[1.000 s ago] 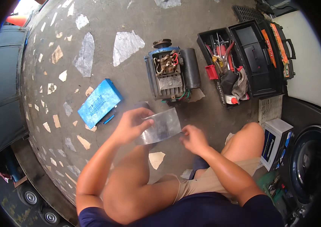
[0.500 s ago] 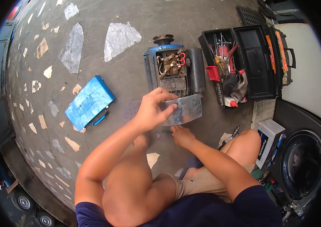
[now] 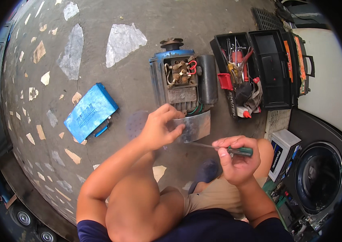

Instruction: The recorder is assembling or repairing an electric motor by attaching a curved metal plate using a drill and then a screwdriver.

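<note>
My left hand pinches a thin, curved sheet-metal cover by its left edge, fingers on top and thumb below. Just beyond the cover stands an electric motor with a blue body; its terminal box is uncovered, showing brass terminals with red and white wires. Green wires come out at the near end of the box. In my right hand is a screwdriver with a dark green handle, its shaft lying leftward below the cover. The exact spot of the tip is blurred.
A black toolbox filled with hand tools and a rag lies open right of the motor. Left is a blue case with a handle. A battery carton and a round black speaker sit at the right, near my knee.
My right hand has risen and moved right from beneath the cover, bringing the screwdriver into plain sight. My left hand still grips the cover, which is slightly lower and tilted.
</note>
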The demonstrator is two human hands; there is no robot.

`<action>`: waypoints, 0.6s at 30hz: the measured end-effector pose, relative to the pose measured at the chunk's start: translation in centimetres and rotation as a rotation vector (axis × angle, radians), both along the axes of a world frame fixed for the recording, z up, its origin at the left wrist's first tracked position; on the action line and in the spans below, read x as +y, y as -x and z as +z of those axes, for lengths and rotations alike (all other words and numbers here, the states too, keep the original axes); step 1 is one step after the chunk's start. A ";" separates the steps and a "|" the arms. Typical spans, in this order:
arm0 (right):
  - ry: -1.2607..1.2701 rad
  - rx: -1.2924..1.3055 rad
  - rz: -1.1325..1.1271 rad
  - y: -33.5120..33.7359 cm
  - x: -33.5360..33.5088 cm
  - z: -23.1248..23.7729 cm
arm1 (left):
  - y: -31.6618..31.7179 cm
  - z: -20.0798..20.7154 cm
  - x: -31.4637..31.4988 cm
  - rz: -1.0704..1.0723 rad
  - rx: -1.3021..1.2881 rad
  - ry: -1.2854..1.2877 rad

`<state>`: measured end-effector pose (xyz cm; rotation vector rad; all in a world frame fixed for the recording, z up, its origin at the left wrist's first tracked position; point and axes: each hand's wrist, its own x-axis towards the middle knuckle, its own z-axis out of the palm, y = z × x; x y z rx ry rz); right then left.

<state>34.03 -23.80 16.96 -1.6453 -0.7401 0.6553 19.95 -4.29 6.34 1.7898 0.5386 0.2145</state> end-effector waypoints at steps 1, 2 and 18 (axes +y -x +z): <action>-0.058 -0.194 0.038 -0.2 0.7 0.1 | 0.0 0.1 0.0 0.001 -0.001 -0.008; -0.055 -0.193 0.036 -0.1 1.0 -0.1 | -0.1 0.2 -0.1 -0.001 0.000 -0.005; -0.104 -0.400 0.201 -0.3 2.0 -2.0 | -1.2 0.2 1.0 0.023 0.094 0.065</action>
